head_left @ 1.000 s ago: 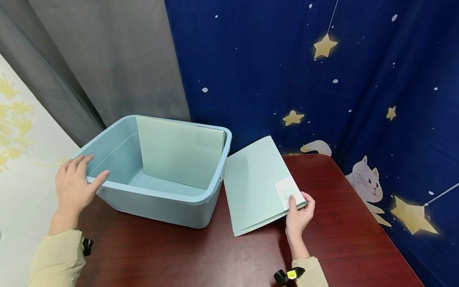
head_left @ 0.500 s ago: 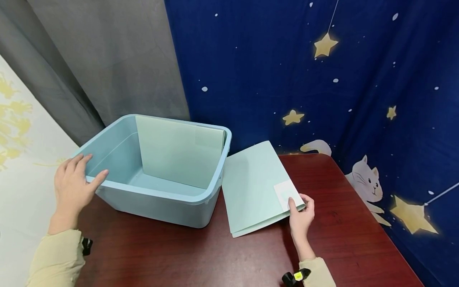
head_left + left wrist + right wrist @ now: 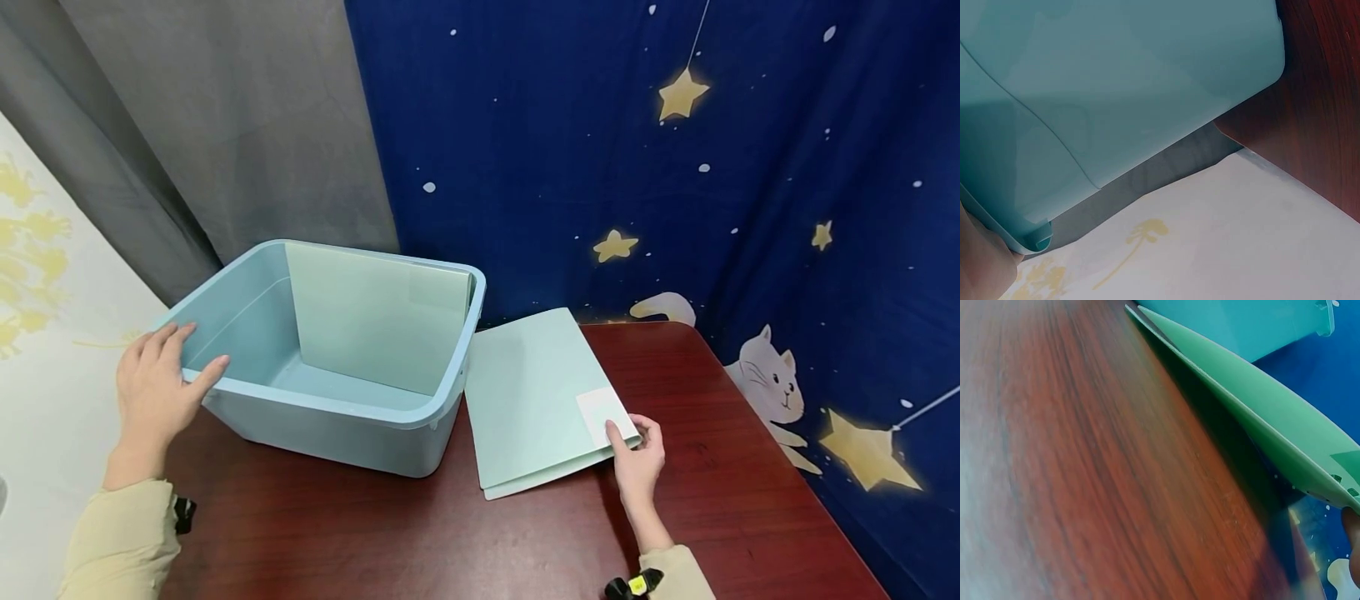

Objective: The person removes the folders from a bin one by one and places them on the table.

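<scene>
- Our left hand point(image 3: 153, 383), thumb and fingers spread, grips the blue tub point(image 3: 322, 432).
- Our right hand point(image 3: 639, 458) pinches the green folder point(image 3: 528, 400) between thumb and fingers.

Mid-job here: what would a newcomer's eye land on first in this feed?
Probably the navy-blue fabric curtain with its yellow stars and white cat, filling the head view's upper right. Next, the large light-blue plastic bin at left on the dark-red wooden table, a pale-green flat folder standing along its far wall. Right of it, the right hand pinches the near right corner of a second pale-green folder.
</scene>
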Available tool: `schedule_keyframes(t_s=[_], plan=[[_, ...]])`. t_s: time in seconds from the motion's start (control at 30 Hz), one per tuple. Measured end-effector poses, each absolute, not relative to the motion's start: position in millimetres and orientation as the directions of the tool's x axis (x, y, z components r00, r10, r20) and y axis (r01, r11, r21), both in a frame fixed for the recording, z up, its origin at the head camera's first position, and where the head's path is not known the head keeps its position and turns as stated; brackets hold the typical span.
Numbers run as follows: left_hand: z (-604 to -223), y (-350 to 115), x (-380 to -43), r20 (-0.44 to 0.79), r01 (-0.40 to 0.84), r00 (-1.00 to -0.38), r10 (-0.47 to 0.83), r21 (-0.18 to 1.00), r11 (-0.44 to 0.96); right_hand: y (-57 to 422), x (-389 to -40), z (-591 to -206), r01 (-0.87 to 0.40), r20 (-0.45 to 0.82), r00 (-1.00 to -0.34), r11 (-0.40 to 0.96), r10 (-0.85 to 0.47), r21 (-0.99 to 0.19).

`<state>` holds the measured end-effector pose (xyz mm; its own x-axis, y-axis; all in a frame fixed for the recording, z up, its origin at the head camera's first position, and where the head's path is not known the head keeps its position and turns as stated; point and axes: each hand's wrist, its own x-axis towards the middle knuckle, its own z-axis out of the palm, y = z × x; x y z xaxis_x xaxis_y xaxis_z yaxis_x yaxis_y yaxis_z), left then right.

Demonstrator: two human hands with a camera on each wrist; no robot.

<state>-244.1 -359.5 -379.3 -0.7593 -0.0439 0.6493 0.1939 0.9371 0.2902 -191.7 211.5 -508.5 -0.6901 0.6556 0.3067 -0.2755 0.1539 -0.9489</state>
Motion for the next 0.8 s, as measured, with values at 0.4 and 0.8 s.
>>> schedule_keyframes(t_s=[0.4, 0.8], plan=[[-377.6, -357.7, -242.2, 0.658, 0.2, -0.752, -0.038, 0.283, 0.938, 214.5, -186.3, -505.6, -0.162, 0.279, -0.712, 0.235, 0.645, -0.958], [-376.9, -357.1, -241.8, 0.667, 0.216, -0.744, -0.034, 0.288, 0.933, 227.0, -190.7, -526.5, -0.036, 0.239, -0.735, 0.315, 0.634, -0.948]])
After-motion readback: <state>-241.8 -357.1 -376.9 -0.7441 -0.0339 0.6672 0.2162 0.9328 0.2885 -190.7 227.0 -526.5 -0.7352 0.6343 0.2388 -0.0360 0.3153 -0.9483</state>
